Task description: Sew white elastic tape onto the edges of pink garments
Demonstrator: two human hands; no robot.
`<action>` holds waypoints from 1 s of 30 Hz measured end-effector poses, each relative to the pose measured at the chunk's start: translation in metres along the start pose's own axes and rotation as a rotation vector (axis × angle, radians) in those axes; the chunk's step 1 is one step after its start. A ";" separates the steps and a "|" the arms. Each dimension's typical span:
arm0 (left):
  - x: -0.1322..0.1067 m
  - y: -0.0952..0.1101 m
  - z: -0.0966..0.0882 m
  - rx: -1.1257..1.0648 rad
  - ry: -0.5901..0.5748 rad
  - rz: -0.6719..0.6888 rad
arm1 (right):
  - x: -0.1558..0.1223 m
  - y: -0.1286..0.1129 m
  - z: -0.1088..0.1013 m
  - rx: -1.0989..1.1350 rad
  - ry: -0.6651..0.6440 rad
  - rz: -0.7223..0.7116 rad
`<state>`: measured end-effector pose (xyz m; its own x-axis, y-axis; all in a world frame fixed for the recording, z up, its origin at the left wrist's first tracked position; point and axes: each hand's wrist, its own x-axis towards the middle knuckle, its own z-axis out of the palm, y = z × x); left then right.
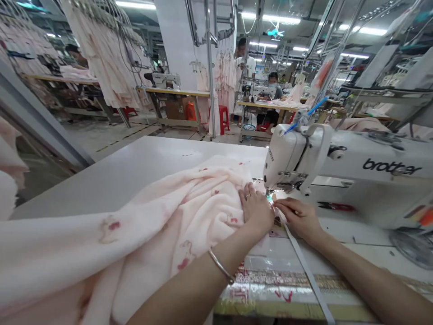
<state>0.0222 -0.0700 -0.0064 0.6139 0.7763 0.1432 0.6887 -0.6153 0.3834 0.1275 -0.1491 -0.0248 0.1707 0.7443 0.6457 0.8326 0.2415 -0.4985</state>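
Observation:
A white sewing machine (297, 158) stands at the right, its needle area lit. My left hand (255, 205) lies flat on pale pink plush fabric (189, 207) with small red prints, close to the left of the needle. Just right of the needle, my right hand (301, 216) pinches the upper end of a narrow white tape (306, 266) at the fabric edge. From there the tape hangs down over the front edge of the table. The presser foot is mostly hidden by my fingers.
Red-handled thread snips (336, 206) lie on the machine bed under the arm. The white table (135, 167) stretches left beneath the fabric. A metal post (43, 113) rises at the left. Other sewing stations, hanging pink garments (101, 58) and people are farther back.

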 end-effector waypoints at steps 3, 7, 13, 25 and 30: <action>-0.001 -0.006 -0.003 -0.026 -0.017 0.063 | -0.001 0.000 -0.004 0.020 -0.003 0.049; -0.004 -0.026 -0.011 -0.102 -0.049 0.206 | -0.001 0.000 -0.008 0.045 -0.032 0.124; -0.008 -0.047 -0.018 -0.155 -0.021 0.316 | 0.004 -0.006 -0.005 0.058 -0.028 0.194; 0.000 -0.007 0.005 -0.114 0.012 0.053 | 0.002 -0.012 -0.005 0.099 0.071 0.227; 0.005 0.001 0.008 -0.063 0.028 0.006 | 0.001 -0.011 -0.004 0.190 0.057 0.225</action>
<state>0.0292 -0.0674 -0.0131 0.6059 0.7769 0.1710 0.6589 -0.6106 0.4394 0.1211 -0.1538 -0.0165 0.3734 0.7575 0.5355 0.6578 0.1908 -0.7286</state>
